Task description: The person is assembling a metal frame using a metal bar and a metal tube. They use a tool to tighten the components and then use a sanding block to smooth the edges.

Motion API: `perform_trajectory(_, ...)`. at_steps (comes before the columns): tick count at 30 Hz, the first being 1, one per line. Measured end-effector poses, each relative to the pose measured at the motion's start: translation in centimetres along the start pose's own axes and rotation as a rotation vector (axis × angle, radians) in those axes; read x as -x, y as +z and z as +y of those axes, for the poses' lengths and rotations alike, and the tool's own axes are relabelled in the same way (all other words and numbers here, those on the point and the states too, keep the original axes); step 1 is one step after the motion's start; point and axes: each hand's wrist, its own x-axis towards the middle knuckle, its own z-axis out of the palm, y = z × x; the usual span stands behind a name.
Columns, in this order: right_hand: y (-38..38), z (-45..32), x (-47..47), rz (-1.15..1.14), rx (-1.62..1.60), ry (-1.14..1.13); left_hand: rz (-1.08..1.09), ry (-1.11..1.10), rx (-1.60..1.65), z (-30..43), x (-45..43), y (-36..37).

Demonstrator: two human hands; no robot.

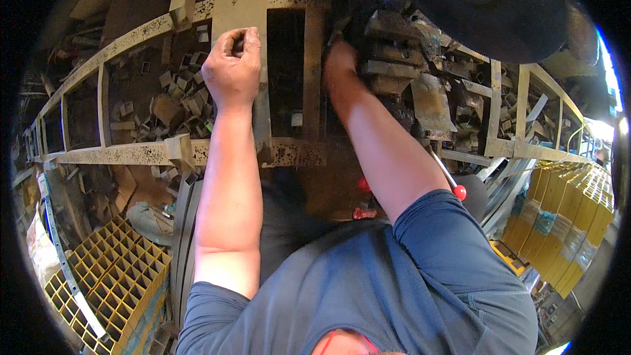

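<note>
My left hand [232,70] is raised at the upper middle, its fingers curled in against the thumb, and nothing shows in it. Behind it lies a flat pale plate [239,17] across a ladder-like metal frame [133,154] with dark-speckled rails. My right hand [341,49] reaches into shadow beside a blocky metal vise [394,61]; its fingers are too dark to make out, and whether they grip anything is hidden. A large dark disc-shaped machine part [498,15] hangs over the vise at the upper right. A rod with a red ball knob [459,192] is by my right upper arm.
Short offcuts of square tube [190,96] are heaped under the frame. A bundle of yellow square tubes [111,281] is at lower left, another bundle [547,227] at right. Long grey bars [186,236] lie beside my left arm. The frame's rails run far to both sides.
</note>
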Motion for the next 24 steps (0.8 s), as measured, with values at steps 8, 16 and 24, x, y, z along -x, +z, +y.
perform_trajectory(8,0.8,-1.4,6.6,-0.216,-1.639,0.398,0.036,0.016,-0.102,-0.2,0.3,-1.4)
perform_trajectory(16,-7.7,-0.9,18.9,-0.19,-1.768,0.614,0.006,0.078,-0.169,-0.5,0.1,-0.2)
perform_trajectory(24,-15.9,4.4,31.2,-0.475,-1.55,0.256,-0.024,0.039,-0.09,-1.7,-0.1,-0.6)
